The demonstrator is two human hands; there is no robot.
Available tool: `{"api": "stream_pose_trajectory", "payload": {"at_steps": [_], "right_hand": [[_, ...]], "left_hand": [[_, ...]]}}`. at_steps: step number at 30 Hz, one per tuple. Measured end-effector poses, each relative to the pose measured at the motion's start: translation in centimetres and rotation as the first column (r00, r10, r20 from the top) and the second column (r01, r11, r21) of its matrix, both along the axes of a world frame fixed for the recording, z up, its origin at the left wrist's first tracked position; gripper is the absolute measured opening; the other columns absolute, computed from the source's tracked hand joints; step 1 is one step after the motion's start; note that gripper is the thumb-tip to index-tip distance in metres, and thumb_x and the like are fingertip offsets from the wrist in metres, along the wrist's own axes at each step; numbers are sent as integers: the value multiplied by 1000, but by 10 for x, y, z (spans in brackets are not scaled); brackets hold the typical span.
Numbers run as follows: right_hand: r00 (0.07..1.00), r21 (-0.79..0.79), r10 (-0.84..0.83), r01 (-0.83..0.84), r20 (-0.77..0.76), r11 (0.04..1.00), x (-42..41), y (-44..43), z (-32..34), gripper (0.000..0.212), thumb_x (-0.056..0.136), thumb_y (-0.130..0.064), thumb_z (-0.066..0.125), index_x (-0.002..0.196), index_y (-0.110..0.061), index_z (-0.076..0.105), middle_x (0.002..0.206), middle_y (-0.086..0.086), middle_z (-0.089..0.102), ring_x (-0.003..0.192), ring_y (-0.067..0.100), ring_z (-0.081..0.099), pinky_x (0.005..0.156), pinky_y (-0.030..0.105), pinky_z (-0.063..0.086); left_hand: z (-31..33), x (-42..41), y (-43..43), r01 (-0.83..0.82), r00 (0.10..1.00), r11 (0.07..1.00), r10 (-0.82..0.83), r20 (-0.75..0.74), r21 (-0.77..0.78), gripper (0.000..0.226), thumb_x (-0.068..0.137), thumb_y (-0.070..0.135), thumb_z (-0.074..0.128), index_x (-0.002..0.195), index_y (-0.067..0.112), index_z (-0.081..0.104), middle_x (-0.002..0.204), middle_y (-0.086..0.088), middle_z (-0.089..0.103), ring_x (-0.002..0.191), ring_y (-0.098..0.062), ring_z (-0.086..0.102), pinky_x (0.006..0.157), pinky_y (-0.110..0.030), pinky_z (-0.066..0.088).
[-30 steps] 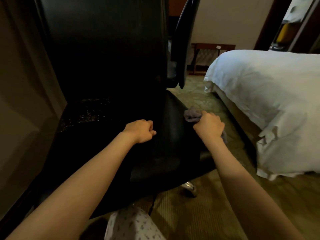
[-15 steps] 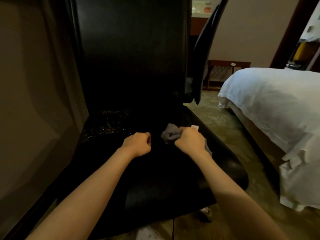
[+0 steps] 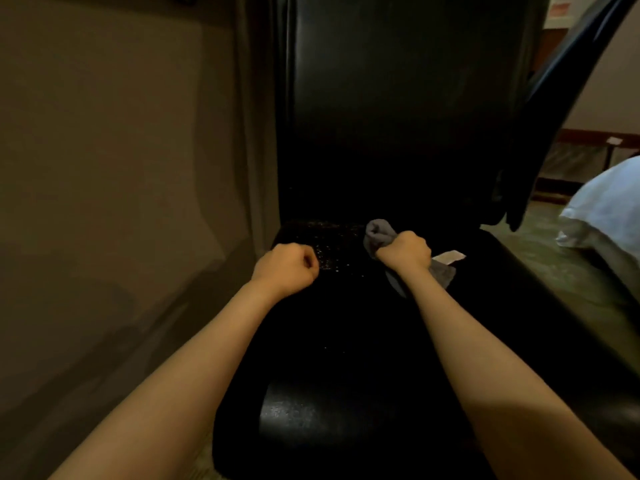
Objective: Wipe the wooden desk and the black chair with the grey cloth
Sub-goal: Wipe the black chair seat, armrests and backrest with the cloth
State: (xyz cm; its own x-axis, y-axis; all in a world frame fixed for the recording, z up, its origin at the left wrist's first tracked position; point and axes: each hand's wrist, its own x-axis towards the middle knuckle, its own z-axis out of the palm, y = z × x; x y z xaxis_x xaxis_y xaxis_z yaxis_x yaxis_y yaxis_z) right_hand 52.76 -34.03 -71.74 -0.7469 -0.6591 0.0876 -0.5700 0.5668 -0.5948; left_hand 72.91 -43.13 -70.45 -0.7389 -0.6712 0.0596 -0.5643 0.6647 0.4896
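The black chair (image 3: 349, 403) fills the middle of the view, its tall backrest upright behind the seat. My right hand (image 3: 405, 251) grips the bunched grey cloth (image 3: 377, 234) on the rear part of the seat; a white label sticks out of the cloth to the right. My left hand (image 3: 285, 268) is a closed fist holding nothing, over the seat's rear left, next to a patch of small speckles on the leather. The wooden desk is not in view.
A beige curtain or wall (image 3: 121, 202) stands close on the left. A bed with white linen (image 3: 609, 209) is at the right edge, patterned carpet (image 3: 568, 258) between it and the chair. The chair's black armrest (image 3: 540, 133) rises at the upper right.
My right hand has carried the cloth leftward, from the seat's right edge to its rear middle. The view has turned left and closer to the chair; my left fist stays over the seat.
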Motion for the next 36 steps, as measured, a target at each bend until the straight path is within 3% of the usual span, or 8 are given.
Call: {"api": "stream_pose_trajectory", "payload": {"at_steps": [4, 7, 11, 15, 17, 20, 27, 36], "right_hand": [[1000, 3, -1, 1, -30, 1000, 34, -30, -4, 20, 93, -24, 57, 86, -8, 47, 75, 8, 45, 70, 24, 45, 66, 33, 38], [1000, 22, 26, -26, -3, 999, 65, -52, -1, 21, 92, -24, 57, 82, -9, 47, 65, 5, 39, 61, 20, 42, 62, 30, 38], [990, 60, 130, -132, 48, 989, 106, -81, 4, 24, 87, -23, 62, 72, -10, 48, 65, 5, 43, 58, 18, 46, 59, 27, 38], [960, 11, 219, -225, 171, 974, 102, -80, 9, 25, 74, -27, 74, 81, -8, 59, 85, 7, 53, 91, 26, 60, 63, 29, 41], [945, -75, 226, -214, 237, 974, 94, -69, 13, 26, 73, -25, 75, 86, -7, 62, 91, 9, 57, 96, 26, 59, 65, 28, 42], [985, -81, 149, -142, 85, 987, 78, -51, 31, 40, 82, -26, 68, 114, -3, 61, 115, 16, 61, 109, 31, 58, 72, 29, 44], [971, 242, 235, -215, -54, 946, 56, 27, 22, 35, 88, -37, 56, 110, -9, 59, 117, 18, 61, 98, 32, 58, 71, 28, 41], [982, 135, 186, -187, 22, 973, 143, 34, -2, 45, 85, -42, 53, 124, -20, 51, 124, 11, 60, 114, 33, 57, 86, 30, 46]], "left_hand": [[-8, 19, -6, -174, 967, 983, 161, 195, 50, 14, 83, 37, 66, 82, 22, 65, 85, 4, 59, 88, -17, 59, 72, -29, 46], [-12, 29, -3, -279, 946, 953, 252, 203, 116, 31, 83, 42, 66, 94, 13, 66, 83, 2, 56, 86, -19, 57, 71, -28, 43], [-11, 34, -3, -331, 935, 925, 294, 197, 190, 16, 88, 29, 60, 83, 13, 60, 75, -2, 60, 81, -24, 63, 70, -27, 45], [-11, 46, 0, -407, 913, 881, 387, 128, 242, 19, 85, 11, 56, 68, 21, 56, 89, -8, 67, 73, -21, 66, 76, -28, 52], [-12, 51, 5, -423, 906, 871, 410, 105, 250, 15, 84, 9, 55, 73, 20, 55, 100, -10, 66, 89, -24, 66, 83, -30, 52], [-9, 54, 11, -420, 907, 866, 410, 96, 270, 10, 86, 10, 54, 85, 18, 57, 109, -11, 64, 103, -27, 62, 88, -32, 50], [-13, 58, 14, -450, 892, 849, 442, 95, 276, 7, 85, 11, 55, 85, 14, 61, 102, -11, 64, 99, -27, 63, 84, -32, 51], [-23, 61, 21, -517, 840, 795, 543, 6, 317, 20, 86, 14, 57, 66, 18, 57, 92, -10, 64, 97, -27, 62, 78, -27, 47]]}}
